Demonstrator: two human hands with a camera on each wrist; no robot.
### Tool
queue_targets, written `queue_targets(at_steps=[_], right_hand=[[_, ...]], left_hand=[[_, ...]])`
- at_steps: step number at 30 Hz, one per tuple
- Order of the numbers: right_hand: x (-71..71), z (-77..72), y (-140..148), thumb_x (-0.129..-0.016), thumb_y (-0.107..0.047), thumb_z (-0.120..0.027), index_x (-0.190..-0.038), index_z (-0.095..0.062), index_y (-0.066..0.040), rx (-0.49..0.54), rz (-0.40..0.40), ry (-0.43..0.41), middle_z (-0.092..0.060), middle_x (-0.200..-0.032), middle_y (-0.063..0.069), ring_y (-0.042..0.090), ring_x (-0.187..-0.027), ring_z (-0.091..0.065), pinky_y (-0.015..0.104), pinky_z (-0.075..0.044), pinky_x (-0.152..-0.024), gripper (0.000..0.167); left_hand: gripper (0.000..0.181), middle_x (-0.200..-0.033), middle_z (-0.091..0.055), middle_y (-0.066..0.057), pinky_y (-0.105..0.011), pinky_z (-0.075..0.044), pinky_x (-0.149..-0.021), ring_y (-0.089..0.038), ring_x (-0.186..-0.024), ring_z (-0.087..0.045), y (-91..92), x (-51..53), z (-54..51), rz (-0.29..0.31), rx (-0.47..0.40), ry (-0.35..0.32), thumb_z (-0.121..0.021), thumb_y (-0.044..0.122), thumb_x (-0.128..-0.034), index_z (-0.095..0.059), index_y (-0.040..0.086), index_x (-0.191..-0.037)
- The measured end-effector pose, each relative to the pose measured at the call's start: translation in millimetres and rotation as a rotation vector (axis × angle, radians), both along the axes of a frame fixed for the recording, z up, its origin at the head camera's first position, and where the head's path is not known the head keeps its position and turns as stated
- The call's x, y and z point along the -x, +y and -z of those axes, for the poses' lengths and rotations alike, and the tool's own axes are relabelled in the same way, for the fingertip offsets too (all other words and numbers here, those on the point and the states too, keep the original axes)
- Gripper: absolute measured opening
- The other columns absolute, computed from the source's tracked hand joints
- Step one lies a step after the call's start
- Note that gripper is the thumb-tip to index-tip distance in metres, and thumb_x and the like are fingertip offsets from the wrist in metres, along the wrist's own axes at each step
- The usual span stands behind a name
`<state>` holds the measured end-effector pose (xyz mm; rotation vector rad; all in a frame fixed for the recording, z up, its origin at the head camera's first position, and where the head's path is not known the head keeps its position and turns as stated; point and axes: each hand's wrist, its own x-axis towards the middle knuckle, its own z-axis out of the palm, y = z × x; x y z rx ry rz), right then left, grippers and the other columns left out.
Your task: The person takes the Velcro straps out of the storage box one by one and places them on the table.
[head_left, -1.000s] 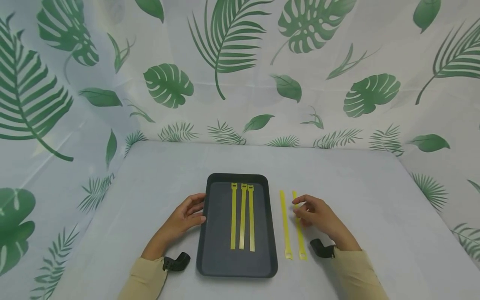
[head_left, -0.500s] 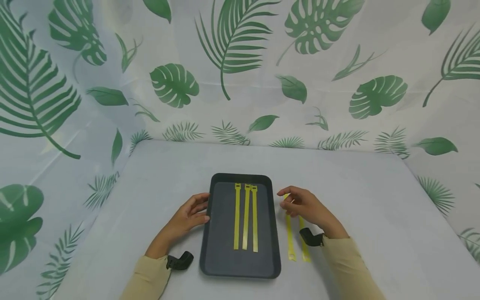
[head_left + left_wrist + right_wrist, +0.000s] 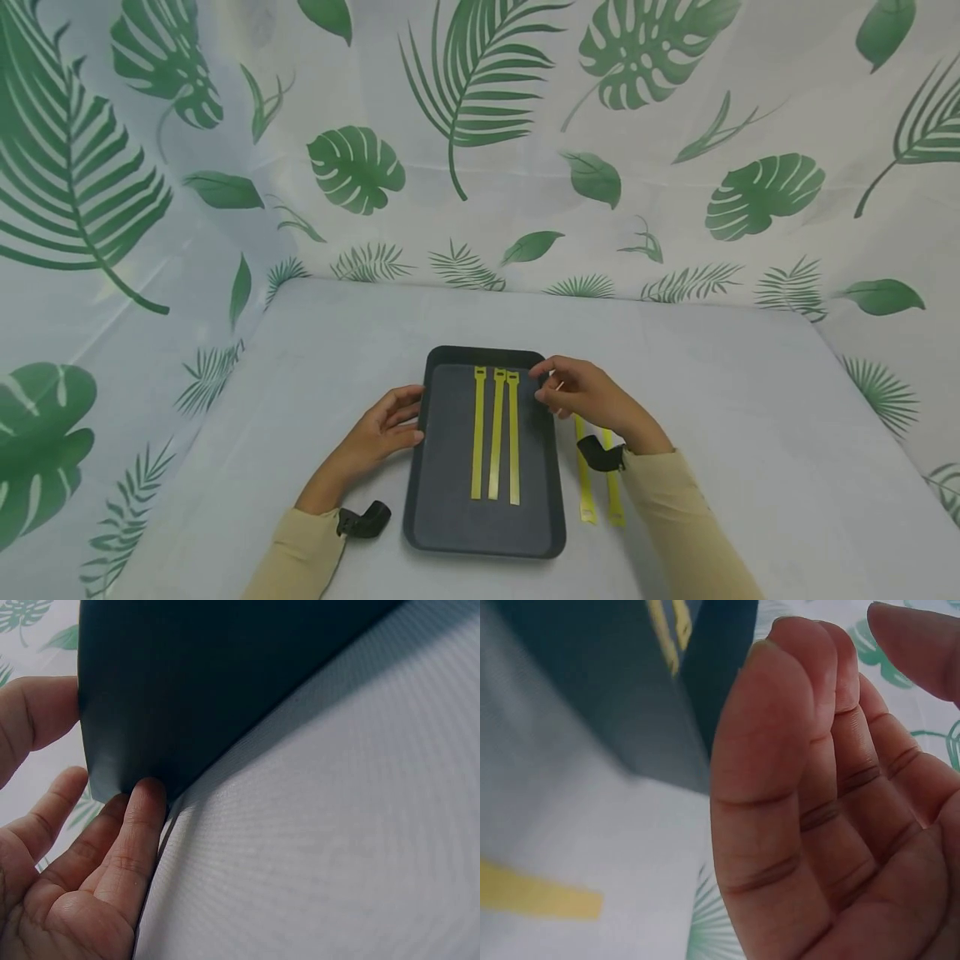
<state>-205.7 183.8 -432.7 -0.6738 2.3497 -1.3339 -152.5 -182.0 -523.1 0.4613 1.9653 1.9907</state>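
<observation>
Main change: right hand (image 3: 588, 396) has moved left off the table straps, first the far one, then the near one, and now sits at the tray's right rim, index fingertip over the inside edge. Contact with the rim: cannot tell. Right fingers loosely bent, thumb well apart from them in the right wrist view, nothing visible between, so it looks like it carries nothing.

Left hand (image 3: 382, 429) unchanged: fingers and thumb spread, tips against the left wall of the dark tray (image 3: 450, 525). Not gripping a strap; looks like steadying. Tray's small slide across the head view matches the background's, so probably just head motion.

Straps: 3 yellow straps (image 3: 497, 433) lie lengthwise in the tray, slotted ends away from the person, 2 right ones nearly touching at the top. 2 loose straps (image 3: 586, 487) lie on the table (image 3: 345, 333) right of the tray, slotted ends toward the person, upper parts hidden by the right hand and wrist camera (image 3: 596, 455).

Meaning: count unchanged at 3 in, 2 out; only the hand shifted, no strap with it, as far as visible.
</observation>
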Motion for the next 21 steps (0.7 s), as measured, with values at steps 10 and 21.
queue_targets(at_steps=[10,21], right_hand=[[11.4,-1.7,-28,-0.107,-0.004,-0.065,-0.138,-0.059,0.013,0.014,-0.09,-0.033,-0.068,-0.097,0.021,0.023,-0.082,-0.064,0.035,-0.058,-0.072,0.036],[20.7,7.3,-47,-0.108,-0.004,-0.062,-0.137,-0.059,0.013,0.017,-0.166,-0.077,-0.07,-0.104,0.021,0.031,-0.087,-0.067,0.036,-0.06,-0.075,0.034]], left_hand=[[0.072,-0.166,-0.033,-0.037,-0.024,-0.053,-0.107,-0.055,-0.153,-0.035,-1.7,0.2,0.5,0.004,-0.022,-0.007,-0.069,0.0,-0.1023,-0.031,-0.012,-0.162],[0.072,-0.166,-0.032,-0.037,-0.025,-0.053,-0.107,-0.056,-0.153,-0.034,-0.1,-0.5,-1.5,0.004,-0.035,-0.017,-0.068,-0.003,-0.1019,-0.03,-0.012,-0.162]])
